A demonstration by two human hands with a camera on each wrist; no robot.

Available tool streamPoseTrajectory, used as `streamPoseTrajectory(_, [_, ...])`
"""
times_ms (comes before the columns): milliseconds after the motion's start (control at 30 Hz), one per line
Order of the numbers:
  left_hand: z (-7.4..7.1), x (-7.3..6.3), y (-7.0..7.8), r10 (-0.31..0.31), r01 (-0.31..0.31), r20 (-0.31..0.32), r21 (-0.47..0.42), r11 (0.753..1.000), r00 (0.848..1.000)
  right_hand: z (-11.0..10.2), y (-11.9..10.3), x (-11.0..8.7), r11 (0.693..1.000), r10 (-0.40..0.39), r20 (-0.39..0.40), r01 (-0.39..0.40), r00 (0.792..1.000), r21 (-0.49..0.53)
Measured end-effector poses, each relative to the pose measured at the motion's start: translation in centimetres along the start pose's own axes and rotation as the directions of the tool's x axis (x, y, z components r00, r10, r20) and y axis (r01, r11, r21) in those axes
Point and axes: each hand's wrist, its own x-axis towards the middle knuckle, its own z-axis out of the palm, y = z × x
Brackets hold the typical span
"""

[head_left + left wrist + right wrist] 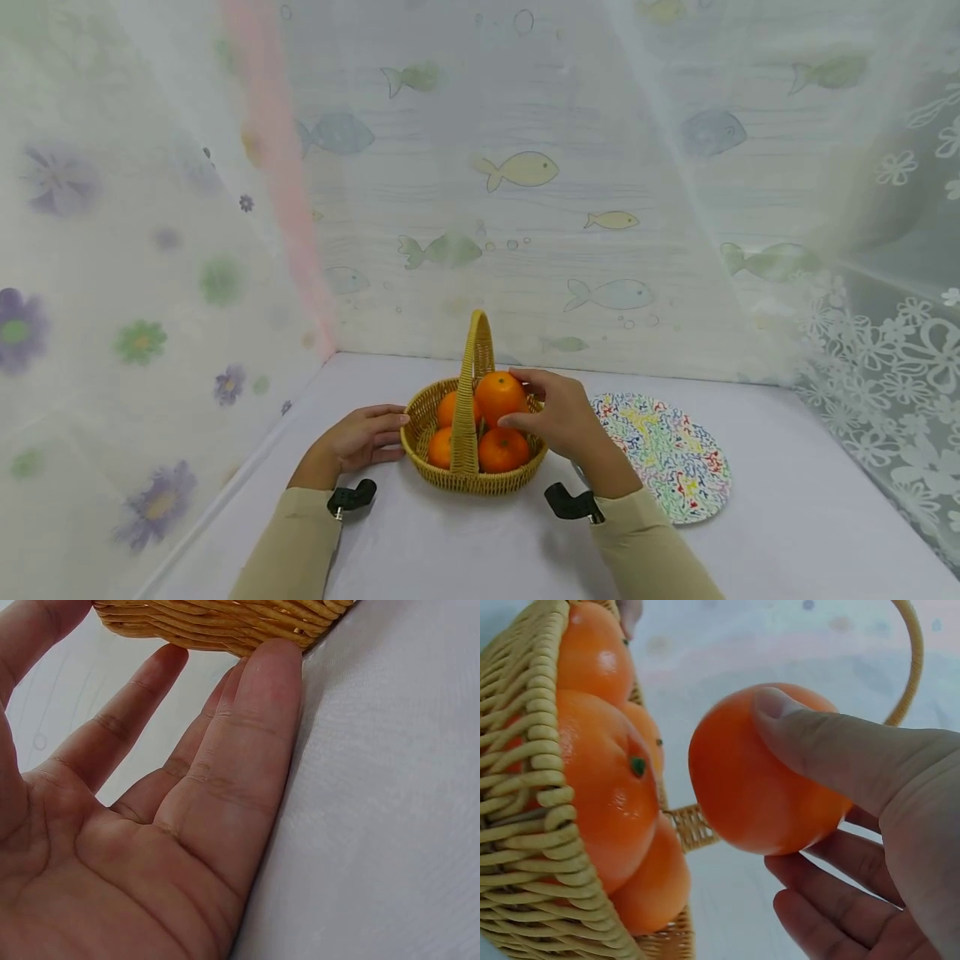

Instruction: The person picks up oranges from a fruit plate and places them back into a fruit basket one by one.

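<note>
My right hand (pixel 558 412) pinches an orange (pixel 757 780) between thumb and fingers. In the right wrist view this fruit is apart from the others, above the woven basket (pixel 532 772). Several more oranges (pixel 503 452) with small green stem ends lie in the basket, on both sides of its tall arched handle (pixel 465 417). At the basket's left side is my left hand (pixel 367 437), its fingers fairly straight. The left wrist view shows the fingertips (pixel 274 671) touching the wicker wall (pixel 217 626) from outside and below the rim, with the hand's edge low against the table.
To the right of the basket, partly behind the right forearm, lies an oval mat (pixel 675 458) with a multicoloured pattern. A white cloth covers the table (pixel 450 550). Sheer curtains (pixel 480 208) with fish and flower prints hang behind and at both sides.
</note>
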Motion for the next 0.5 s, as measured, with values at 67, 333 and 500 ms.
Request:
streamPoseTrajectory(67, [0.0,0.0,0.1,-0.005,0.005,-0.003,-0.002,1.000,1.000,0.1,-0.1,0.0,1.000,0.006,0.008,-0.007,1.000,0.009])
streamPoseTrajectory(333, [-0.2,0.1,-0.1,0.007,-0.007,0.011,-0.004,1.000,1.000,1.2,-0.1,-0.1,0.998,-0.011,0.033,0.013,0.999,-0.060])
streamPoseTrajectory(500, [-0.2,0.2,-0.2,0.016,-0.016,0.019,-0.006,1.000,1.000,1.8,0.0,-0.2,0.999,-0.016,0.021,0.017,1.000,-0.044])
